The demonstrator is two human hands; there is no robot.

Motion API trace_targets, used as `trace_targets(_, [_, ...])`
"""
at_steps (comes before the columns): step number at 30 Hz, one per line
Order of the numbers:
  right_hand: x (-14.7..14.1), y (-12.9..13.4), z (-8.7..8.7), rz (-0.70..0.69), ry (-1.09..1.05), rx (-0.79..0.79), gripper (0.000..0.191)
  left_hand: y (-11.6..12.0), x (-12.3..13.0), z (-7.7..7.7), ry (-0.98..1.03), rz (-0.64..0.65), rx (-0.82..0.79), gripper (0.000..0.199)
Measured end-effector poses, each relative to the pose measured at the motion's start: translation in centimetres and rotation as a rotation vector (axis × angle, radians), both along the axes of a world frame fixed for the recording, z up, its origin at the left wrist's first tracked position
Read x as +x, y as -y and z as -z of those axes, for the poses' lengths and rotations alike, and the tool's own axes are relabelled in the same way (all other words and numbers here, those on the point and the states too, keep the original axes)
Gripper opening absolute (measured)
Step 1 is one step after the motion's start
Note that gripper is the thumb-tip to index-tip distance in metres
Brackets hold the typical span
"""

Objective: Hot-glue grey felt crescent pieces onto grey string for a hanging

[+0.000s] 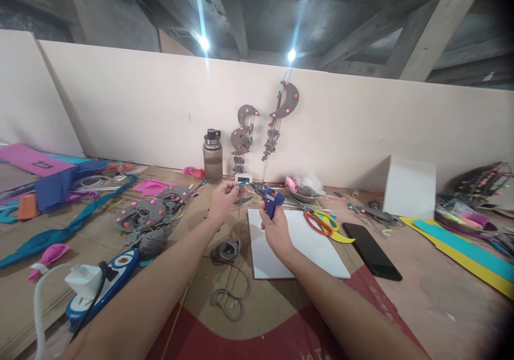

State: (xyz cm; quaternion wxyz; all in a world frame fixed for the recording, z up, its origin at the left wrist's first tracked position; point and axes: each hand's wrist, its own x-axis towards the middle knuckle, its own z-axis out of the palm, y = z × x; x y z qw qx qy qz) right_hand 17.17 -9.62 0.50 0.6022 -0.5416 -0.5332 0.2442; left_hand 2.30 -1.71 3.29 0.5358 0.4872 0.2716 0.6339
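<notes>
My right hand is wrapped round the grip of a blue hot glue gun. Its nozzle points left, close to the fingertips of my left hand. Those fingers are pinched on a small blue piece, too small to make out well. A grey cord hangs from there down to a loose coil on the cardboard. Below the glue gun lies a white board. Scissors with red and yellow handles rest on its upper right part.
A water bottle stands against the back wall beside hanging grey moon garlands. A black phone lies at right. At left are a blue power strip, grey felt moons and a teal strip.
</notes>
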Motion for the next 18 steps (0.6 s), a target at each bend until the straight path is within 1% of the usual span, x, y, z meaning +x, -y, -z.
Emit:
trace_targets(3, [0.5, -0.4, -0.7, 0.008, -0.099, -0.049, 0.024, -0.1, 0.1, 0.0, 0.025, -0.006, -0.021, 0.028])
trace_targets(6, [1.9, -1.0, -1.7, -0.081, -0.21, -0.167, 0.027, -0.1, 0.2, -0.2, 0.041, -0.009, -0.008, 0.027])
trace_targets(8, [3.2, -1.4, -2.3, -0.141, -0.191, -0.294, 0.024, -0.1, 0.2, -0.3, 0.047, -0.015, -0.008, 0.027])
trace_targets(10, [4.4, -1.7, -2.8, -0.149, -0.122, -0.385, 0.019, -0.3, 0.3, -0.2, 0.036, -0.023, -0.019, 0.028])
trace_targets(13, [5.7, -2.0, -3.2, -0.112, -0.068, -0.412, 0.017, -0.5, 0.4, 0.1, -0.011, -0.049, -0.018, 0.025])
trace_targets(15, [6.1, -2.1, -3.4, -0.102, -0.053, -0.406, 0.016, -0.6, 0.4, 0.3, -0.086, -0.115, 0.012, 0.022])
trace_targets(18, [6.5, -2.1, -3.4, -0.103, -0.044, -0.373, 0.012, -0.6, -0.1, 0.3, -0.255, -0.288, 0.086, 0.016])
